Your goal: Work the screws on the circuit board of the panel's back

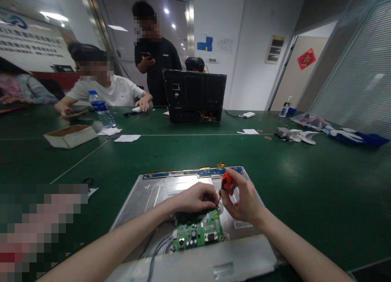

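Note:
My right hand [244, 198] grips a screwdriver [226, 181] with an orange and black handle, its shaft pointing down. The tip meets the upper right corner of a green circuit board [200, 229]. My left hand [197, 198] lies over the board's far edge, fingers curled and pinched close to the tip; whatever they hold is hidden. Beneath both hands is a silver metal display panel [134, 204], lying flat, with a blue board strip [195, 174] along its far edge. Grey cables [157, 249] run from the board's left side.
Across the green table [305, 184] stands a black monitor housing [194, 96]. An open cardboard box [70, 136] and a water bottle [102, 109] are at the left. Plastic bags and white parts [305, 136] lie far right. Several people are behind the table.

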Motion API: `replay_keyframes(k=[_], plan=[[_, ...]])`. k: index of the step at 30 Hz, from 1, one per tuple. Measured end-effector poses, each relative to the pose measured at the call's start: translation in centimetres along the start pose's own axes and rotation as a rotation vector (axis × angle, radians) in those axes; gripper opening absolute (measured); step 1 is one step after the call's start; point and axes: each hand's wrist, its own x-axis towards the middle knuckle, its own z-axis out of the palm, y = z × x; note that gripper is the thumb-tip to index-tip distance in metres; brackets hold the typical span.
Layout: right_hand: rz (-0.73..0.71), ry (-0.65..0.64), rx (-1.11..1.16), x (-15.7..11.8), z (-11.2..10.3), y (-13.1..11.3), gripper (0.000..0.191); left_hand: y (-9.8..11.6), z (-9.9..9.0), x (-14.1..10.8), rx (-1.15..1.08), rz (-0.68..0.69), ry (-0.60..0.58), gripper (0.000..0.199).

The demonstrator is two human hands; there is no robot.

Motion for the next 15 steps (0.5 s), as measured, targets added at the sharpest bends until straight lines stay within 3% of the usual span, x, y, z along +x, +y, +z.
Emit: replay_keyframes(k=[15], plan=[[-0.003, 0.012, 0.007, -0.06, 0.23, 0.14, 0.063, -0.25, 0.17, 0.03, -0.003, -0.015, 0.029, 0.002]])
